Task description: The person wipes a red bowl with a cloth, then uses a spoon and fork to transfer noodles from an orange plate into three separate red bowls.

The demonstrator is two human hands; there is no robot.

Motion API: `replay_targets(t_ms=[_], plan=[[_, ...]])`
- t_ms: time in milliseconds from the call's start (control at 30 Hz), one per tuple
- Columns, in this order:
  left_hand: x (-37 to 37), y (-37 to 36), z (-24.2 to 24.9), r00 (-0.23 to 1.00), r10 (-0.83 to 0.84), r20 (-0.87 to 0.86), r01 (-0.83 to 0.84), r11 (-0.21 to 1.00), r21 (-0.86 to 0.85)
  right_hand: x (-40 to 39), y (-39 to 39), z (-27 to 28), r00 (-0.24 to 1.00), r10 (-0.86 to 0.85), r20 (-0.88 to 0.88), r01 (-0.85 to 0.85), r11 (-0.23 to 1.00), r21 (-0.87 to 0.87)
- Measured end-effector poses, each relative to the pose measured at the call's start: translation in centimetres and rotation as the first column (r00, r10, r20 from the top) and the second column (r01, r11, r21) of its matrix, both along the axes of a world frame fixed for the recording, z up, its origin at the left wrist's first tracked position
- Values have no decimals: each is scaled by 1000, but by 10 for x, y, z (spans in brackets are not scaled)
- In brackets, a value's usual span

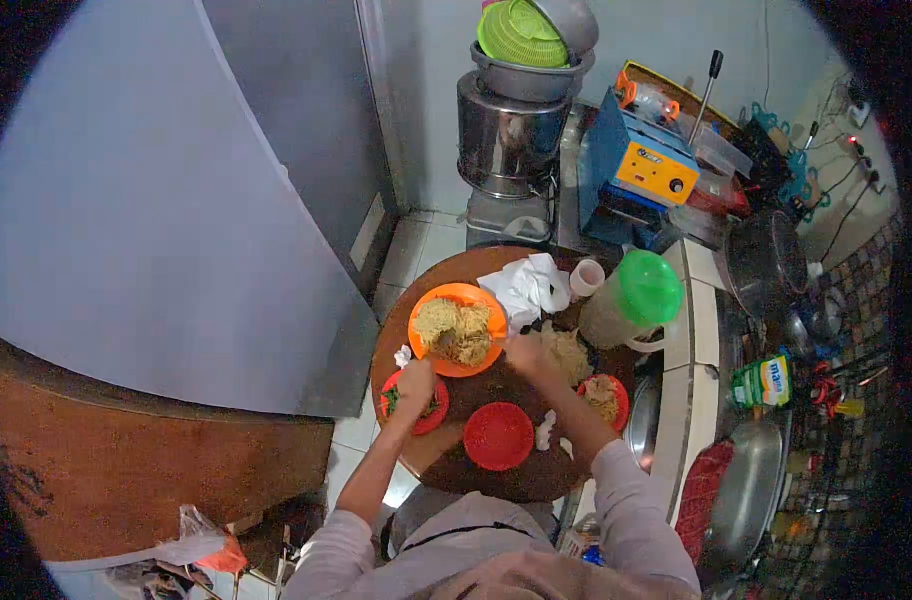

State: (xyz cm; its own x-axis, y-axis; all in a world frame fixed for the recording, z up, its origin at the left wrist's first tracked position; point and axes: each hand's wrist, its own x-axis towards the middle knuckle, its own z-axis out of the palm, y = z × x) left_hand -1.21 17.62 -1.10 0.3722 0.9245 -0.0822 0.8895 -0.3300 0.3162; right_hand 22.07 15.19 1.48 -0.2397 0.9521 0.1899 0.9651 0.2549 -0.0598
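Observation:
An orange plate (417, 335) holds yellow noodles (460, 330) with a darker brown patch on them. My left hand (416, 381) is closed at the plate's lower-left edge, above a red bowl (443, 408) with green leaves in it; what its fingers grip is too small to make out. At the right rim of the plate, my right hand (522, 353) is closed too, its fingers pointing toward the noodles, and anything in it cannot be made out. A second red bowl (498, 436) stands between my forearms, and a red dish (621, 404) of pale food sits beside my right forearm.
On the round brown table (451, 462) are white tissue or plastic (524, 288), a pale cup (587, 278), a green-lidded pitcher (648, 288) and pale food (564, 352). Beyond stand a steel pot (511, 140) and a blue-orange machine (641, 165). A tiled counter (684, 400) borders the right.

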Motion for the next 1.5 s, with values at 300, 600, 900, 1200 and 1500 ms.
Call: replay_targets(t_ms=[300, 600, 900, 1200, 1500], plan=[[2, -28, 5, 999, -5, -53, 3, 999, -50, -1, 12, 43, 969, -242, 41, 245, 941, -233], [7, -31, 6, 992, 32, -126, -49, 989, -138, -17, -2, -2, 978, -205, -51, 170, 908, -382], [7, -28, -35, 990, -39, -134, 45, 998, 45, -33, -20, -60, 871, -422, -250, 249, 819, -516], [12, -26, -44, 999, 39, 25, -38, 999, -27, -21, -22, -131, 732, -473, -491, 182, 829, -528], [18, -22, -36, 998, 11, -65, -23, 983, -182, -44, -37, -99, 859, -287, -425, 166, 940, -298]])
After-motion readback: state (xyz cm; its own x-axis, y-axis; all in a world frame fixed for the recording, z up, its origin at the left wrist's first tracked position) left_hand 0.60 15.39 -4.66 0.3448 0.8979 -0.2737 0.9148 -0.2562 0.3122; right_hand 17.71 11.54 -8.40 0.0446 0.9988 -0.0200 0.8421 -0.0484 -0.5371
